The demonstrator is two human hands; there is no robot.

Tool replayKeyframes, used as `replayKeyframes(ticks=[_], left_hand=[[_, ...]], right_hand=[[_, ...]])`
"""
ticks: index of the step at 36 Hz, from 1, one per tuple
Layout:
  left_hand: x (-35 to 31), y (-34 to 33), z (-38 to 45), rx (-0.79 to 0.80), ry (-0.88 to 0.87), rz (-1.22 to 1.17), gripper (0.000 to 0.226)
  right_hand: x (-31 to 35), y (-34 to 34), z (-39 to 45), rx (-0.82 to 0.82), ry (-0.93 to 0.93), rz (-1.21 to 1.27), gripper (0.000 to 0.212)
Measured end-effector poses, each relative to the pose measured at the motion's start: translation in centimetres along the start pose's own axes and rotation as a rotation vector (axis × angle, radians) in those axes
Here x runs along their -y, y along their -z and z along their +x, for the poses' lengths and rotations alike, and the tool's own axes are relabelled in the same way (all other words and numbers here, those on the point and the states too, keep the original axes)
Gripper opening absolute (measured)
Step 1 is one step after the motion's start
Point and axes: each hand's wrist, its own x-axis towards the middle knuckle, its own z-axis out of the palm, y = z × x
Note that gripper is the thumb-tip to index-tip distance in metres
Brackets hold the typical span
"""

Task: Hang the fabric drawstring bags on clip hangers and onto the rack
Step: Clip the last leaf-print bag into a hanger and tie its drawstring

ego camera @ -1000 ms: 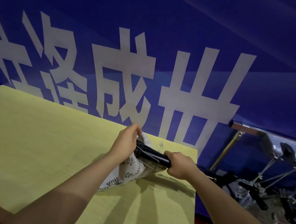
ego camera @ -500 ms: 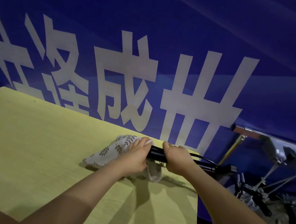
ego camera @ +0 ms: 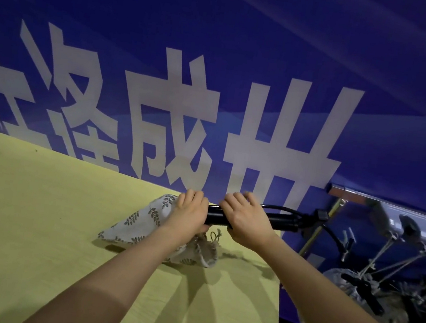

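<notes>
A cream drawstring bag (ego camera: 141, 222) with a leaf print lies on the yellow table (ego camera: 38, 206) near its far right corner. My left hand (ego camera: 190, 214) presses on the bag's top and grips the left end of a black clip hanger (ego camera: 282, 220). My right hand (ego camera: 246, 220) is closed over the hanger's bar just to the right. The hanger's hook end sticks out past the table's right edge. The bag's gathered mouth and cord (ego camera: 208, 247) bunch under my left wrist.
A metal rack bar (ego camera: 359, 194) runs at the right, beyond the table. Several black clip hangers (ego camera: 392, 269) with bags hang from it. A blue banner (ego camera: 217, 80) with large white characters stands right behind the table.
The bag swung from hanging toward me to lying flat leftward on the table. Both hands moved closer together on the hanger, and its bar now lies level.
</notes>
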Motion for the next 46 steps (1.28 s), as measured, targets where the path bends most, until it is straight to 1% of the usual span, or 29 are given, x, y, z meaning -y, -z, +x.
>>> replayKeyframes(ticks=[3, 5, 6, 8, 10, 12, 13, 15, 16, 17, 18, 19, 21, 22, 23, 25, 27, 30, 33, 37, 38, 42, 44, 46], left_hand=[[0.2, 0.0, 0.2, -0.022, 0.064, -0.024, 0.050], [0.5, 0.1, 0.4, -0.040, 0.108, -0.066, 0.049], [0.7, 0.1, 0.5, -0.049, 0.130, -0.084, 0.048], [0.9, 0.2, 0.6, -0.064, 0.176, -0.113, 0.047], [1.1, 0.3, 0.5, -0.081, 0.214, -0.159, 0.046], [1.4, 0.3, 0.4, -0.097, 0.241, -0.207, 0.047], [1.4, 0.4, 0.3, -0.097, 0.253, -0.229, 0.048], [1.5, 0.5, 0.1, -0.092, 0.275, -0.281, 0.050], [1.5, 0.6, 0.1, -0.087, 0.286, -0.311, 0.050], [1.5, 0.8, 0.0, -0.082, 0.298, -0.343, 0.050], [1.4, 1.0, -0.1, -0.081, 0.309, -0.376, 0.050], [1.4, 1.2, -0.1, -0.081, 0.320, -0.405, 0.050], [1.4, 1.4, -0.4, -0.092, 0.340, -0.461, 0.049], [1.5, 1.4, -0.5, -0.104, 0.354, -0.488, 0.049], [1.5, 1.4, -0.6, -0.115, 0.369, -0.513, 0.049], [1.6, 1.3, -0.7, -0.130, 0.403, -0.549, 0.049], [1.5, 1.1, -0.6, -0.130, 0.439, -0.575, 0.050], [1.4, 0.8, -0.6, -0.140, 0.490, -0.588, 0.049], [1.2, 0.5, -0.6, -0.156, 0.517, -0.586, 0.049], [0.8, 0.4, -0.7, -0.159, 0.514, -0.557, 0.049], [0.7, 0.4, -0.7, -0.154, 0.511, -0.547, 0.048], [0.3, 0.4, -0.8, -0.151, 0.485, -0.522, 0.043], [0.1, 0.4, -0.8, -0.153, 0.470, -0.524, 0.040], [0.1, 0.4, -0.8, -0.154, 0.452, -0.545, 0.040]], right_hand=[[-0.1, -0.1, -0.4, -0.198, -0.061, 0.041, 0.041], [0.0, -0.2, -0.9, -0.290, -0.072, 0.062, 0.039], [0.1, -0.3, -1.1, -0.309, -0.074, 0.084, 0.035], [0.4, -0.5, -1.6, -0.280, -0.093, 0.181, 0.028], [0.8, -0.7, -1.9, -0.194, -0.130, 0.277, 0.025], [1.2, -1.0, -2.0, -0.042, -0.200, 0.381, 0.027], [1.4, -1.2, -1.9, 0.072, -0.252, 0.450, 0.032], [1.9, -1.7, -1.7, 0.305, -0.363, 0.572, 0.054], [2.2, -1.9, -1.5, 0.384, -0.411, 0.601, 0.063], [2.5, -2.1, -1.3, 0.445, -0.457, 0.618, 0.068], [2.7, -2.3, -1.1, 0.485, -0.501, 0.632, 0.068], [2.9, -2.5, -1.0, 0.519, -0.544, 0.641, 0.063], [2.8, -2.7, -0.7, 0.572, -0.590, 0.695, 0.042], [2.7, -2.8, -0.7, 0.558, -0.600, 0.787, 0.029], [2.7, -2.7, -0.6, 0.526, -0.620, 0.907, 0.020], [2.5, -2.0, -0.6, 0.411, -0.683, 1.101, 0.020], [2.2, -1.1, -0.2, 0.282, -0.753, 1.225, 0.024], [1.9, 0.0, 0.8, 0.135, -0.807, 1.395, 0.021], [1.2, 1.2, 1.9, 0.055, -0.808, 1.467, 0.031], [0.7, 3.2, 3.5, -0.008, -0.804, 1.603, 0.035], [0.7, 3.5, 3.8, -0.019, -0.783, 1.631, 0.034], [0.5, 3.9, 4.5, -0.043, -0.724, 1.656, 0.017], [0.5, 3.9, 4.7, -0.091, -0.732, 1.668, 0.026], [0.6, 4.0, 4.9, -0.154, -0.765, 1.635, 0.025]])
